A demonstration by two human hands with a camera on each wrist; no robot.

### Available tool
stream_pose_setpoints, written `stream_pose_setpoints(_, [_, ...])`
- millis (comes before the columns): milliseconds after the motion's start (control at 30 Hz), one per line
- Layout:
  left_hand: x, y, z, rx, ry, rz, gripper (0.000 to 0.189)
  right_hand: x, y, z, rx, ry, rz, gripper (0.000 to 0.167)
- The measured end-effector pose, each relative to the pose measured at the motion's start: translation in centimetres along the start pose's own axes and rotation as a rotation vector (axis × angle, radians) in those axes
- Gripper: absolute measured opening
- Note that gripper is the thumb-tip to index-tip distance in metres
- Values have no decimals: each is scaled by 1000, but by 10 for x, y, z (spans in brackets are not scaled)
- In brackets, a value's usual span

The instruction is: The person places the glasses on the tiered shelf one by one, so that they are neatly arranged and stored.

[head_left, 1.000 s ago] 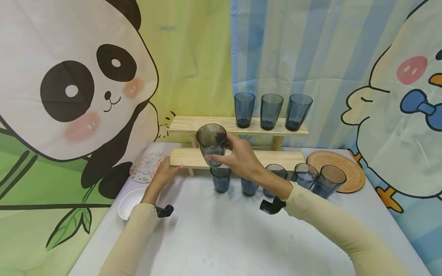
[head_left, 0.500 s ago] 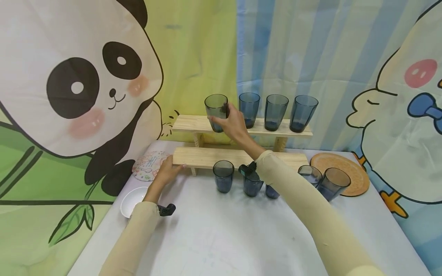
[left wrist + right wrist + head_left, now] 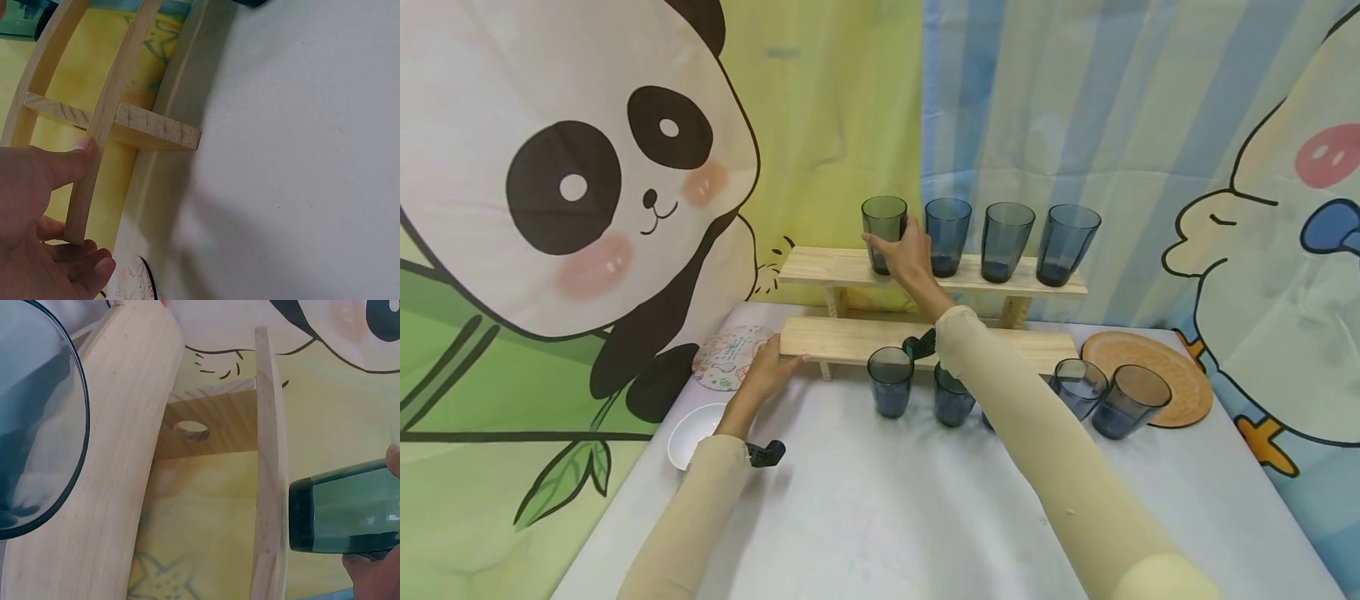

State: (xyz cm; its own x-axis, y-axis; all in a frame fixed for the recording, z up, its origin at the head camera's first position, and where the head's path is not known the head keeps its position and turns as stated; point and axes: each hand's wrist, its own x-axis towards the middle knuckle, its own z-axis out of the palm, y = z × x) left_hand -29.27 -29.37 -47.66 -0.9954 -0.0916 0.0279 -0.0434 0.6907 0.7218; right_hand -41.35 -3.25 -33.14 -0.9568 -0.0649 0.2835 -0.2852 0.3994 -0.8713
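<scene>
My right hand (image 3: 912, 257) holds a tinted drinking glass (image 3: 882, 218) upright at the upper tier of a two-tier wooden shelf (image 3: 823, 265), thumb on one side and fingers on the other. In the right wrist view the glass base (image 3: 301, 515) lies right against the upper board (image 3: 270, 487). Three matching blue glasses (image 3: 947, 237) stand in a row to its right. At the lower tier (image 3: 831, 337), my left hand (image 3: 766, 371) grips the left end of the board. The left wrist view has its thumb (image 3: 72, 164) on one face and fingers curled beneath.
Several more glasses stand on the white table before the shelf, among them a front-left glass (image 3: 891, 385) and a right-hand one (image 3: 1129, 402); my right sleeve hides part of the row. A white bowl (image 3: 688, 433), a patterned disc (image 3: 730, 357) and an orange round mat (image 3: 1180, 383) lie at the sides.
My right hand has carried the glass up from in front of the lower tier to the upper one, left of the three glasses. The left hand keeps its grip on the board.
</scene>
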Motion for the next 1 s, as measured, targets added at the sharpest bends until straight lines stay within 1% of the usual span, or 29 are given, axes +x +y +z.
stream_pose_setpoints(167, [2,-1,0,8,-6,-2,76,5,3,0,-14,19,36,89])
stream_pose_setpoints(333, [4,-2,0,17,-7,2,75,7,4,0,-26,26,46,89])
stream_pose_setpoints(533, [5,-3,0,11,-9,-1,75,5,4,0,-27,1,49,93])
stream_pose_setpoints(633, [5,-2,1,10,-11,3,75,2,4,-1,-48,-21,60,98])
stream_pose_setpoints(733, [3,-1,1,8,-7,2,74,-3,2,-4,-89,-62,75,105])
stream_pose_setpoints(833, [2,0,1,8,-4,5,73,-13,-1,-11,-142,-123,88,110])
stream_pose_setpoints(900, [2,0,0,9,-4,5,73,-25,-5,-19,-177,-187,92,112])
stream_pose_setpoints(1000, [2,0,-1,14,-5,9,73,-49,-10,-38,-236,-292,46,112])
